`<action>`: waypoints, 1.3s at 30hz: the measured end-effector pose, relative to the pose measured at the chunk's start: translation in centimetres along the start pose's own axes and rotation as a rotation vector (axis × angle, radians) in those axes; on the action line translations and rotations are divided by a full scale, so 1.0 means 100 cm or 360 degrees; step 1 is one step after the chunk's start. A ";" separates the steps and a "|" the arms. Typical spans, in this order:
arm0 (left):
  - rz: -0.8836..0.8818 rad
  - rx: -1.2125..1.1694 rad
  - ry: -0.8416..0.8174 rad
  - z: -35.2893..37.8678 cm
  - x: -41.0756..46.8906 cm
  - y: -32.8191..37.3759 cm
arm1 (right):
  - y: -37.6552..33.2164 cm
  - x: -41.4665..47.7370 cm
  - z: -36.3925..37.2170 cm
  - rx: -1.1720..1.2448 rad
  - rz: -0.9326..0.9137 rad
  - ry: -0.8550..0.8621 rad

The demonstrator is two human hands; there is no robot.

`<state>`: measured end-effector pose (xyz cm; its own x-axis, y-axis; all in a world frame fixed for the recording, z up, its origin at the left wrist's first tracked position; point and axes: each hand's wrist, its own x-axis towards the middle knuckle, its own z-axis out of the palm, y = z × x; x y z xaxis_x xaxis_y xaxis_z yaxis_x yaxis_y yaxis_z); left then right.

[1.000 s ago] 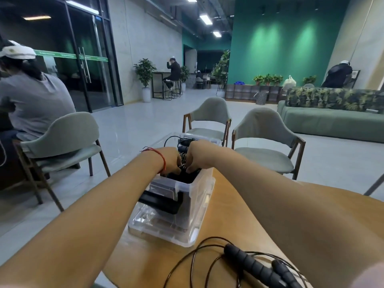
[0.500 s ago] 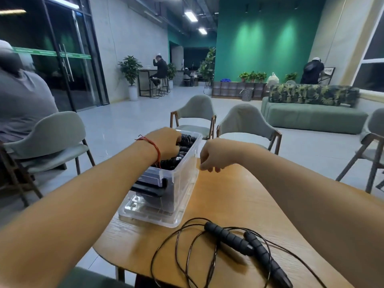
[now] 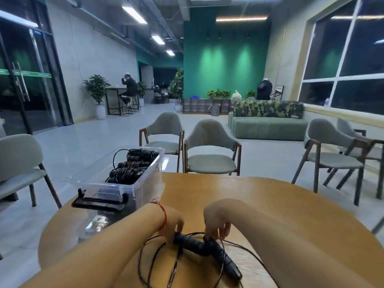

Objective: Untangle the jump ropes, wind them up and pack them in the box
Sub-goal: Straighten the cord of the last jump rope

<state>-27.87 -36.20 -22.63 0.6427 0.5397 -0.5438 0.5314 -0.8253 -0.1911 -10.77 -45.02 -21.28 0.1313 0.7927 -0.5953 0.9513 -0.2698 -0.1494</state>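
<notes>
The jump rope lies on the table under my fingers; beyond them, leftward, the box holds wound ropes.

Jump rope loops cut by bottom edge, fingertips of left hand partly hidden behind its handle

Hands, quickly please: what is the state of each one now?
Left hand: grips the end of one jump rope handle.
Right hand: pinches the end of the other handle.

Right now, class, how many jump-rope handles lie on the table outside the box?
2. The left hand grips the left handle; the right hand pinches the right handle, which points toward the near edge. The arms may hide others.
</notes>
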 end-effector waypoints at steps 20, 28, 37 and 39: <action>0.0419 -0.1431 0.1294 -0.135 -0.042 -0.004 | 0.047 -0.067 -0.102 0.1226 -0.0574 0.1118; 0.0828 -0.2190 0.1218 -0.180 -0.067 0.010 | 0.038 -0.122 -0.160 0.1919 -0.1119 0.1299; 0.0935 -0.2353 0.1055 -0.163 -0.065 0.032 | 0.033 -0.113 -0.147 0.2360 -0.1078 0.1328; 0.0946 -0.2333 0.0779 -0.141 -0.058 0.038 | 0.035 -0.112 -0.154 0.2589 -0.1021 0.1463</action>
<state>-21.78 -40.17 -8.66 0.8840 0.4583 0.0921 0.0163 -0.2271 0.9737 -4.60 -46.46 -2.95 0.5200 0.8108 0.2686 -0.1308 0.3863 -0.9131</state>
